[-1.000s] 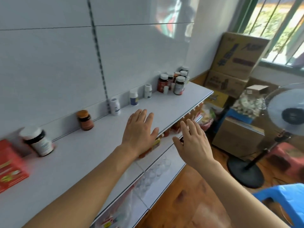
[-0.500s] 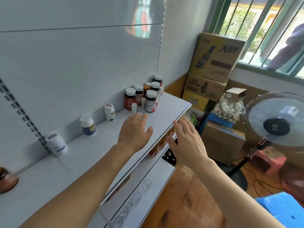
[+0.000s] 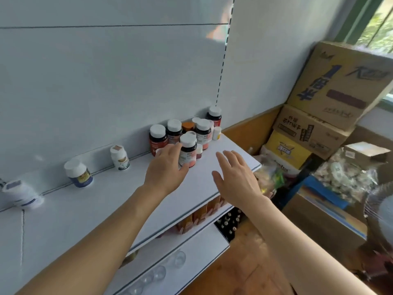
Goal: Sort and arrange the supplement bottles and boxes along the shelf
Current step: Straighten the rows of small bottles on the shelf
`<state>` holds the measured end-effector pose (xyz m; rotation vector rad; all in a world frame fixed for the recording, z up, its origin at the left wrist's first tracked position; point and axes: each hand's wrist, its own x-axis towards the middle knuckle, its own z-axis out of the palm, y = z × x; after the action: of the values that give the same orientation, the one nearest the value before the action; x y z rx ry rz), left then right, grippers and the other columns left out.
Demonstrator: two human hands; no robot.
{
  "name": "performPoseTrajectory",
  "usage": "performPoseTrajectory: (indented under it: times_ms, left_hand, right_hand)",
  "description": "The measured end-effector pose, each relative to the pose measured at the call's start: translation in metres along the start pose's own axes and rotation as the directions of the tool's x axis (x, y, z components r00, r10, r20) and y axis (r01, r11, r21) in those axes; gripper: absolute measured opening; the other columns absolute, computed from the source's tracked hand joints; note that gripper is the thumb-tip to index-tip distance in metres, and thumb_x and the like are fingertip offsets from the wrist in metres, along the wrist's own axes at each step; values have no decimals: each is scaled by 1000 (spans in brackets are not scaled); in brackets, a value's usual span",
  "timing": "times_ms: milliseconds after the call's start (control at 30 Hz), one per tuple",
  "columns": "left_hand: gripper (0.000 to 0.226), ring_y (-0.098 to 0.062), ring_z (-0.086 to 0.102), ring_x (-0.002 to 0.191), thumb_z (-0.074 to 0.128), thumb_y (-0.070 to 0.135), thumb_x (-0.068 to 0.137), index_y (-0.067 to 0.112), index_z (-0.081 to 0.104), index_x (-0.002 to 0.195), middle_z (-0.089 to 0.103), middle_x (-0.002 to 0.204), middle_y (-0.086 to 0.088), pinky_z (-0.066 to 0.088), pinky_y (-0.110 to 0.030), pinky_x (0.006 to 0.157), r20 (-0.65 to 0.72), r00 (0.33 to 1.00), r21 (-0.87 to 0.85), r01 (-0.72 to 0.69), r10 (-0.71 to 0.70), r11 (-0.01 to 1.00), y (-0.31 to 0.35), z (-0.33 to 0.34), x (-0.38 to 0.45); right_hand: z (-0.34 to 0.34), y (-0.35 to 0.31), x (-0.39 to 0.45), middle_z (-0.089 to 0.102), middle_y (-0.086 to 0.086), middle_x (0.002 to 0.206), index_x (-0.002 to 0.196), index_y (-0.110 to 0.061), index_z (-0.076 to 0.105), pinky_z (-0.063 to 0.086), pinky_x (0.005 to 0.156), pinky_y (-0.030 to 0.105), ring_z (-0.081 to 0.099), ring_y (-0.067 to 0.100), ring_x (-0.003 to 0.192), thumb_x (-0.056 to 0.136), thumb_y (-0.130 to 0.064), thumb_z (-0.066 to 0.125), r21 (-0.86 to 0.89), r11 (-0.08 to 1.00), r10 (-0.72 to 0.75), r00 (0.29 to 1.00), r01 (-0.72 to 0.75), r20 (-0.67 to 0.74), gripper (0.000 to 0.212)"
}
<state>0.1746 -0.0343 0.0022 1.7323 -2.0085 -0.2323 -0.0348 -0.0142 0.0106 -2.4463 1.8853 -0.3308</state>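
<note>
Advanced since earlier, left hand (image 3: 164, 169) reaches front bottle (image 3: 187, 150), fingers apart, contact unclear; right hand (image 3: 236, 177) spread, poised over shelf (image 3: 204, 184).

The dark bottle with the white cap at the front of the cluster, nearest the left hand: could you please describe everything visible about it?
The dark bottle stands upright on the white shelf, foremost of the cluster at the shelf's far end. It looks like dark plastic or glass with a round white cap and a label that runs from white to pink, its print too blurred to read. The left hand reaches it, fingers at its left side and thumb near its base; a firm grip cannot be confirmed. A smaller bottle stands close to its right.
</note>
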Motion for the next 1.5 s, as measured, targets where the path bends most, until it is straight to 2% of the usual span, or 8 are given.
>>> performPoseTrajectory:
  times_ms: [333,533,767,900,1000,1233,1400,1500]
  left_hand:
    - [51,-27,48,119,54,37,90,21,46,138,51,130,-3,49,-45,91,-85,996,-25,12,-14,1000,-15,38,65]
    - [42,-21,52,116,45,45,90,23,54,125,55,125,5,52,-41,87,-136,991,-54,1,-9,999,-18,54,75]
    - [37,-16,55,115,59,32,91,20,57,127,57,127,4,52,-33,88,-194,975,-78,91,-105,993,-8,61,74]
    - [36,-13,55,115,66,23,90,19,59,126,58,126,5,43,-22,90,-229,956,-113,162,-184,980,3,65,74]
    - [35,-12,55,114,67,23,90,19,60,124,59,124,6,45,-26,92,-217,942,-164,223,-256,961,7,66,73]
    - [30,-6,60,107,70,33,88,25,66,117,66,117,13,49,-27,91,-225,878,-303,350,-423,887,19,52,65]
    - [24,6,59,98,69,42,87,32,71,109,68,107,20,41,-7,79,-183,832,-433,411,-524,803,27,39,59]
    - [22,2,64,96,68,47,87,36,71,106,71,102,19,52,-26,87,-167,810,-540,401,-562,740,27,34,56]
  right_hand:
    - [39,41,108,39,3,149,148,-20,32,38,108,39,30,26,139,101,-28,46,27,982,-190,981,189,31,50]
    - [68,58,147,60,6,123,134,-19,54,54,79,45,52,31,111,94,-16,58,102,934,-347,938,343,14,40]
    - [85,67,172,63,3,100,107,-18,69,55,65,41,59,27,91,89,-12,62,192,823,-534,843,534,-54,21]
    - [95,74,181,64,4,95,97,-14,68,53,61,44,60,29,86,86,-10,64,263,769,-583,808,582,-84,13]
    - [102,75,184,63,5,86,89,-12,64,51,55,44,60,30,74,86,-13,63,326,727,-605,788,605,-112,3]
    - [87,82,183,67,-1,88,94,-17,68,55,61,38,64,20,72,87,-22,69,480,644,-610,778,596,-148,9]
    - [57,78,183,68,-10,90,100,-24,70,56,73,23,67,5,81,89,-26,69,727,590,-515,857,351,4,12]
    - [42,74,179,67,-9,84,97,-27,70,54,69,22,66,9,75,89,-27,70,797,548,-500,864,254,69,9]
